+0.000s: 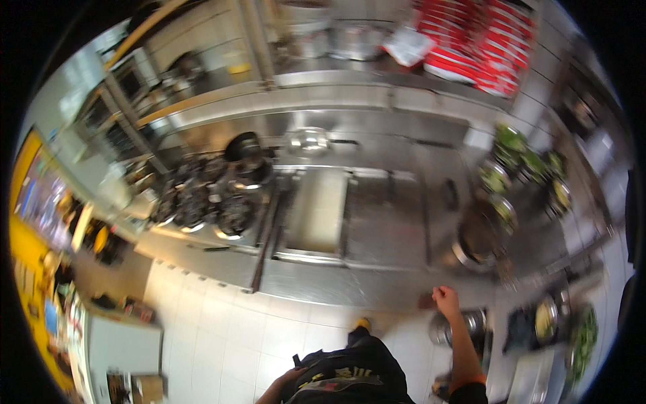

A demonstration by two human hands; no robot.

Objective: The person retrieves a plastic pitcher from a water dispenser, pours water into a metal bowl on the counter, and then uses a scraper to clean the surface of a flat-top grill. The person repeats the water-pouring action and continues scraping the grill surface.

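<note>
My right hand (446, 299) is raised beside the front edge of the steel counter (383, 285), its fingers curled; whether it holds anything is too blurred to tell. Beyond it stands a large steel pot (474, 252) on the counter. My left hand (292, 374) is low at my left side against my dark clothing, its fingers mostly hidden. Ahead of me a rectangular basin (318, 212) holds pale, cloudy liquid. A shiny metal pan (309, 141) with a dark handle lies behind the basin.
Gas burners (236, 214) with a dark frying pan (243, 146) are at the left. Bowls of green leaves (495, 178) stand at the right. Red-and-white packages (474, 45) lie on the upper shelf. Steel pots (441, 328) sit below the counter, right of the tiled floor (227, 328).
</note>
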